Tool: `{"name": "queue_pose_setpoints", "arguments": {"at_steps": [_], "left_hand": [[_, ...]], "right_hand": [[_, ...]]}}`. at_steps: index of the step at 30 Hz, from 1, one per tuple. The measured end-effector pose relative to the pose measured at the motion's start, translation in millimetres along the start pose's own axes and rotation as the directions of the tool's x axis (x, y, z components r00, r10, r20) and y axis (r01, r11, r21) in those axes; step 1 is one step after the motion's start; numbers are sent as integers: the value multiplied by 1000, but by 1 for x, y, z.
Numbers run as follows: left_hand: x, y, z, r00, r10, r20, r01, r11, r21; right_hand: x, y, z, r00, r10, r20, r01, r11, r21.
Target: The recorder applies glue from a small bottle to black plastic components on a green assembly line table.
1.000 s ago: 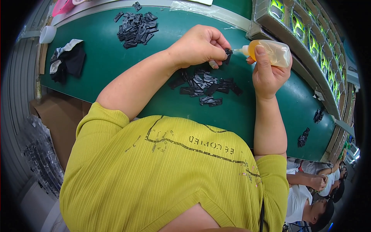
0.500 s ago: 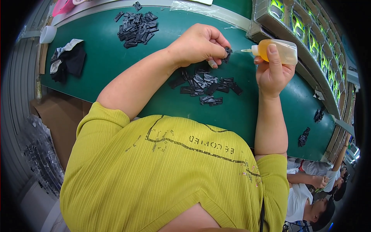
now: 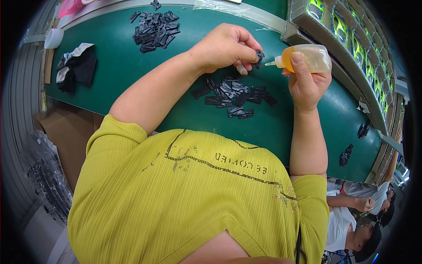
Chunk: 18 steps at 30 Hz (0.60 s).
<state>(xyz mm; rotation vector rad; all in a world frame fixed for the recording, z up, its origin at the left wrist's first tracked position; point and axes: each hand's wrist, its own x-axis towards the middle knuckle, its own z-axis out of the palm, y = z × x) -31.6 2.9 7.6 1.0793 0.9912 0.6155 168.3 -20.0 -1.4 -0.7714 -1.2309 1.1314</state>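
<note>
Between the thumb and fingers of my left hand is a small black plastic part. My right hand is wrapped round a clear squeeze bottle of amber liquid, tilted on its side. Its thin nozzle points left at the black part, with a small gap between them. Below my left hand, a loose cluster of similar black parts lies on the green table. A denser pile of black parts lies farther left.
A black-and-white cloth and a white cup are at the left. Along the right edge stands a cardboard divider tray of bright green-yellow items. Small black bundles lie near it. Other people sit at the lower right.
The bottle in my right hand has shifted slightly left, and its nozzle is nearer the black part. My left hand has barely moved and still pinches that part.
</note>
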Motion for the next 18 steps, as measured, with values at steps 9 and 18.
{"name": "queue_pose_setpoints", "arguments": {"at_steps": [9, 18], "left_hand": [[1, 0, 0, 1000, 7, 0, -7, 1000, 4], [0, 0, -3, 1000, 13, 7, -13, 1000, 5]], "right_hand": [[0, 2, 0, 1000, -2, 19, 3, 1000, -18], [8, 5, -4, 1000, -10, 11, 10, 1000, -2]]}}
